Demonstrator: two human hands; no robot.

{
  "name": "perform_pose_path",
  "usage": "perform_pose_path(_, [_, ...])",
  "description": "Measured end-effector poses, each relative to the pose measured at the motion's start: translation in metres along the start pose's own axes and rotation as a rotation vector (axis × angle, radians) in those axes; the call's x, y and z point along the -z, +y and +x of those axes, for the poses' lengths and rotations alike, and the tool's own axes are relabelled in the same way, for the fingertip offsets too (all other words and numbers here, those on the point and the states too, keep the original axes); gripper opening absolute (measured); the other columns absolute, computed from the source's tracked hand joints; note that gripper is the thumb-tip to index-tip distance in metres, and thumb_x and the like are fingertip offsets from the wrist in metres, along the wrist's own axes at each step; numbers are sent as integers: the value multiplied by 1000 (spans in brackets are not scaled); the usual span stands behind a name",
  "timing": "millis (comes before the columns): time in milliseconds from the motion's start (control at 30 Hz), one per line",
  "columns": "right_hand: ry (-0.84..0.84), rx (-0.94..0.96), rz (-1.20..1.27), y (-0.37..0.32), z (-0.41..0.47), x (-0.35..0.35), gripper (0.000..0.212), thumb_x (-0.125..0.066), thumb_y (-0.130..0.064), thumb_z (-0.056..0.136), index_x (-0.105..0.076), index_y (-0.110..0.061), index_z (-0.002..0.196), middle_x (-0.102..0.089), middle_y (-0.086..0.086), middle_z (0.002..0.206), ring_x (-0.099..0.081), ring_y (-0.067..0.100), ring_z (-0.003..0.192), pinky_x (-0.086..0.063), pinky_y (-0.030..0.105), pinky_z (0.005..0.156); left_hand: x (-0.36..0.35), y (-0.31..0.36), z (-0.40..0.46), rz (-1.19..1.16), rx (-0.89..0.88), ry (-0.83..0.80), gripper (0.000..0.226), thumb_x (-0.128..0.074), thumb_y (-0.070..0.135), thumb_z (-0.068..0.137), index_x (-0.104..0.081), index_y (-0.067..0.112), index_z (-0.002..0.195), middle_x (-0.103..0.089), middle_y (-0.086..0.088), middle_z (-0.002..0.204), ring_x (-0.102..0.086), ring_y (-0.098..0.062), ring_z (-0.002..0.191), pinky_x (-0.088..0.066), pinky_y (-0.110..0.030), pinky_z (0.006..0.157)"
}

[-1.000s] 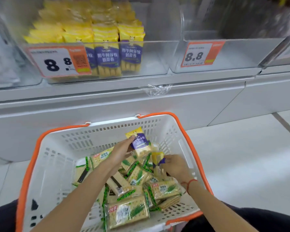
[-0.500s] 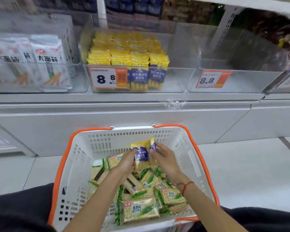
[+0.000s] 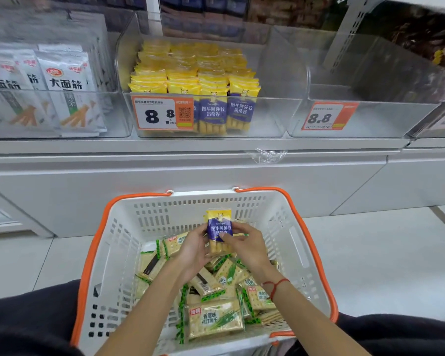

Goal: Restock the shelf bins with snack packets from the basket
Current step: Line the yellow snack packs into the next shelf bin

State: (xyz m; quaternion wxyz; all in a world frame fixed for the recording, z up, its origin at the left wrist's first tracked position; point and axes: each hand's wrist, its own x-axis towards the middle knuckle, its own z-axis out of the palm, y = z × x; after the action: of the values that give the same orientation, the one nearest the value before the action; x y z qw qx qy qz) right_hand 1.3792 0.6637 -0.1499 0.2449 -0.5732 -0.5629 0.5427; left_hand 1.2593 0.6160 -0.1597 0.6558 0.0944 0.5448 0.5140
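Observation:
Both hands hold yellow-and-purple snack packets (image 3: 218, 224) upright over the white basket (image 3: 149, 214) with orange rim. My left hand (image 3: 194, 250) grips them from the left, my right hand (image 3: 244, 246) pinches them from the right, thumb on the purple label. Below lie several green-and-gold cracker packets (image 3: 215, 321) in the basket. On the shelf above, a clear bin (image 3: 267, 116) holds rows of the same yellow-and-purple packets (image 3: 213, 98) on its left side.
A clear bin (image 3: 365, 116) with an 8.8 price tag stands right of the stocked one and shows no packets. Left of it, a bin of white snack bags (image 3: 70, 91). A crumpled clear wrapper (image 3: 267, 155) sits on the shelf ledge. Grey floor lies to the right.
Both hands came together and lifted the yellow-and-purple packets out of the pile, now squared upright. The view has tilted up, showing more of the shelf.

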Motion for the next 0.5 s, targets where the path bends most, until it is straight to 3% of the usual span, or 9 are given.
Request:
perform_pose_path(100, [28, -7, -50, 4, -2, 1, 28, -79, -25, 75, -66, -27, 99, -60, -6, 90, -63, 17, 86, -54, 38, 80, 1, -5, 4, 3, 47, -53, 52, -32, 52, 99, -57, 18, 128, -64, -5, 125, -59, -21, 114, -45, -40, 98])
perform_pose_path(200, [-82, 8, -131, 12, -1, -3, 19, -73, -20, 81, -65, -26, 98, -59, -6, 85, -62, 13, 82, -51, 28, 74, 4, -9, 5, -17, 70, -45, 42, -44, 41, 99, -62, 10, 120, -71, -9, 108, -69, -19, 93, -55, -32, 77])
perform_pose_path(267, [-114, -91, 3, 15, 4, -4, 16, -61, -13, 91, -66, -16, 105, -62, -1, 84, -59, 9, 70, -49, 20, 63, 7, -11, 8, -8, 46, 51, 32, -48, 31, 99, -61, 7, 116, -71, -8, 95, -67, -19, 79, -55, -30, 68])
perform_pose_path(333, [-44, -212, 81, 24, 15, -2, 18, -51, -5, 95, -66, -11, 104, -62, 3, 79, -55, 11, 61, -48, 21, 58, 14, -13, 16, -58, 26, 158, 23, -49, 28, 98, -60, 10, 107, -68, -7, 89, -63, -19, 76, -51, -34, 72])
perform_pose_path(400, [41, -265, -14, 40, 32, 5, 22, -47, 1, 92, -63, -7, 105, -57, 5, 74, -47, 14, 55, -41, 24, 52, 22, -13, 25, -136, 32, 216, 19, -49, 27, 97, -60, 12, 101, -67, -7, 87, -62, -21, 77, -50, -39, 83])
perform_pose_path(500, [66, -261, -270, 56, 58, 16, 34, -47, -1, 88, -55, -7, 121, -62, 9, 97, -48, 13, 60, -37, 23, 51, 29, -14, 35, -233, 59, 207, 19, -47, 19, 92, -56, 10, 107, -66, -9, 92, -62, -24, 80, -50, -38, 78])
